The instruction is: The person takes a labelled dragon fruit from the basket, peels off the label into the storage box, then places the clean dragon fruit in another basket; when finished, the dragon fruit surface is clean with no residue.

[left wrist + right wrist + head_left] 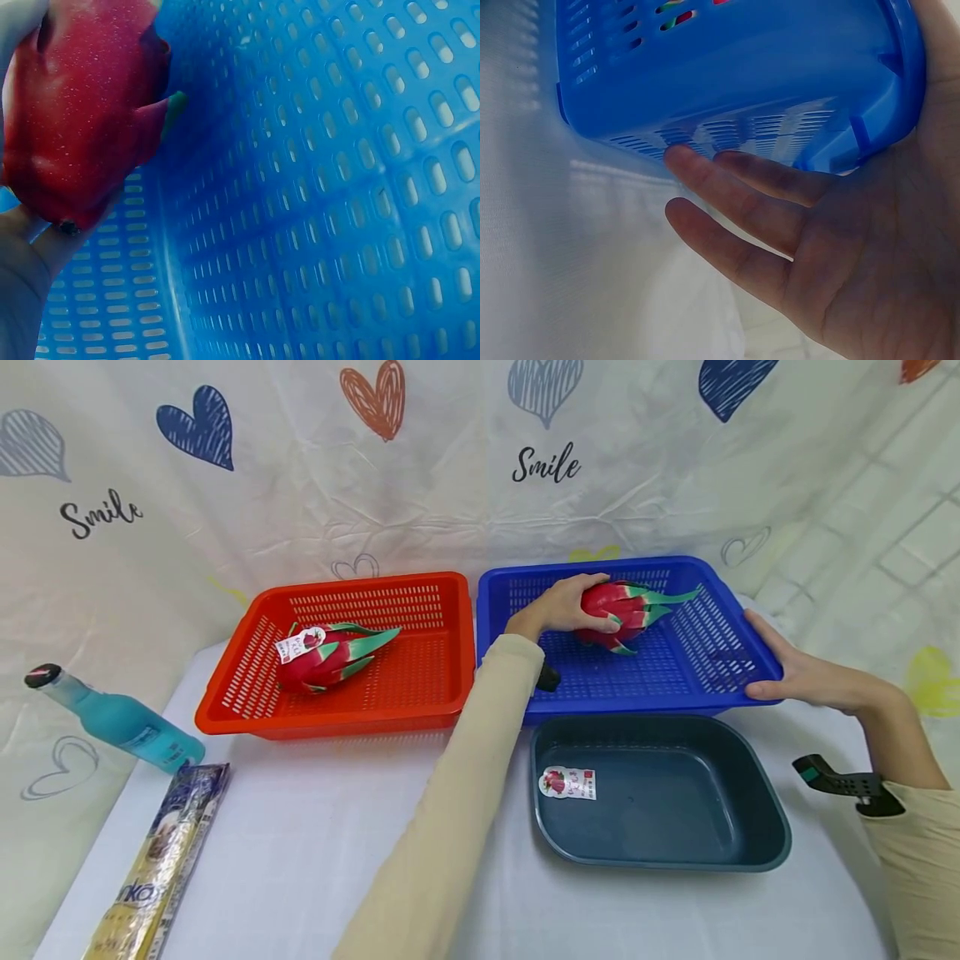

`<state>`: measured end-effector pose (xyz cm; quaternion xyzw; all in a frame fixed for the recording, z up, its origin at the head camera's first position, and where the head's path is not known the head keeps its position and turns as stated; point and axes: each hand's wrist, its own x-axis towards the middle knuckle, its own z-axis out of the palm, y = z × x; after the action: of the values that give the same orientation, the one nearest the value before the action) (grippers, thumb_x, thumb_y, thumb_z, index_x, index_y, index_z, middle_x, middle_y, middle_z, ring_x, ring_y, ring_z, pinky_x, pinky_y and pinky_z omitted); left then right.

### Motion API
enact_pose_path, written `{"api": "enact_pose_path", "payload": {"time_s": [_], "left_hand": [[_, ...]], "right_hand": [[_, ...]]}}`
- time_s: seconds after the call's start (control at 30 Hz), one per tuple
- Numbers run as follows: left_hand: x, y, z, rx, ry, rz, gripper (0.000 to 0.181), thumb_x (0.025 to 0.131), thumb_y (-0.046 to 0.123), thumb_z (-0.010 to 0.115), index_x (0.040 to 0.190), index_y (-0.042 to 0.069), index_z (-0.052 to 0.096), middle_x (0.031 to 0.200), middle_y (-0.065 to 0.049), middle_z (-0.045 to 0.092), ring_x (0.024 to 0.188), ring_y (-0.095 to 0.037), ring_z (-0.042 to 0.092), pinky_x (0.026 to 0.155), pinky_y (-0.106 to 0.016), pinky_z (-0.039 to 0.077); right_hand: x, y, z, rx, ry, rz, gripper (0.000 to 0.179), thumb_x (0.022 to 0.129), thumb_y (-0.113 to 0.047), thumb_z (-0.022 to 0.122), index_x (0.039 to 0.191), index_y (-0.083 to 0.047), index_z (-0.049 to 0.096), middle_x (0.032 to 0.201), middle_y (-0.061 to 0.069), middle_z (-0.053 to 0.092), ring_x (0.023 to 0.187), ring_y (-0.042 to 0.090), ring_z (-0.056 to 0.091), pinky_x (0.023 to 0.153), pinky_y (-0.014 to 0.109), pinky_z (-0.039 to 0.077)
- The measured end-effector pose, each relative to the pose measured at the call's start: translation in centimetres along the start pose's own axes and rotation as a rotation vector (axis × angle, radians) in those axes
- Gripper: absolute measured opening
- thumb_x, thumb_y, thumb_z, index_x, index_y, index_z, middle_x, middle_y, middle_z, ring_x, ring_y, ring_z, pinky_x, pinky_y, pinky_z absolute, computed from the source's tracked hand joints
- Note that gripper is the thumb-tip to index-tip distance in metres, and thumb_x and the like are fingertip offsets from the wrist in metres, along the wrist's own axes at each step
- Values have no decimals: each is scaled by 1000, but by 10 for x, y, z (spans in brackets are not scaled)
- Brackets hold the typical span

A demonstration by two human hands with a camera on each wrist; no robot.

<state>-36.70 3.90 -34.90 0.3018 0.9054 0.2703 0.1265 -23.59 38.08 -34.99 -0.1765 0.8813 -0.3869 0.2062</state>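
My left hand (570,606) grips a red dragon fruit (622,610) with green-tipped leaves, inside the blue basket (615,693). In the left wrist view the dragon fruit (82,112) shows close beside the slotted wall, with fingers (22,240) at its lower end. At the basket's right end, my right hand (806,672) holds the rim, thumb at the front corner. The right wrist view shows the right hand's fingers (735,195) stretched along the outside of the basket (727,82). Another dragon fruit (330,660), bearing a white label, lies in the red basket (330,724).
In front of the blue basket sits a dark grey-green tub (660,810) with a fruit label (567,782) inside. A bottle of blue drink (135,727) and a long yellow packet (161,868) lie at the left. Behind the baskets hangs a heart-patterned cloth (450,485).
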Motion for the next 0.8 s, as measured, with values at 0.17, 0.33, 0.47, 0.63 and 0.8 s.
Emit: {"api": "enact_pose_path", "payload": {"time_s": [0.17,0.33,0.47,0.63,0.8], "left_hand": [[0,0,0,22,-25,-3,94,81,58,68,155,27,19,158,2,27,141,-16,32,111,-30,41],[0,0,1,30,-34,-1,95,81,58,68,155,25,19,158,1,27,140,-16,33,110,-30,42],[0,0,2,31,-51,-1,95,81,57,68,155,25,17,156,-1,30,138,-17,35,109,-29,43],[-2,-1,4,2,-83,-2,95,83,55,67,155,25,13,153,-1,30,136,-17,37,108,-29,44],[-3,-1,3,-25,-93,-11,95,82,55,68,155,28,13,154,0,29,135,-18,37,107,-30,44]], "right_hand": [[0,-1,0,-1,6,1,99,96,-29,54,148,-31,-30,153,35,-11,124,59,19,92,81,23],[0,-2,1,4,9,4,100,96,-29,55,148,-30,-30,152,35,-11,124,60,18,91,81,23],[-1,-2,1,6,6,3,98,96,-31,54,148,-32,-30,152,35,-11,124,59,18,91,79,25],[-2,-2,1,-1,4,1,98,97,-33,54,148,-30,-30,152,35,-10,124,58,20,90,77,27],[-2,-1,1,-3,7,-2,98,97,-34,53,148,-32,-29,153,34,-11,125,59,18,92,73,30]]}}
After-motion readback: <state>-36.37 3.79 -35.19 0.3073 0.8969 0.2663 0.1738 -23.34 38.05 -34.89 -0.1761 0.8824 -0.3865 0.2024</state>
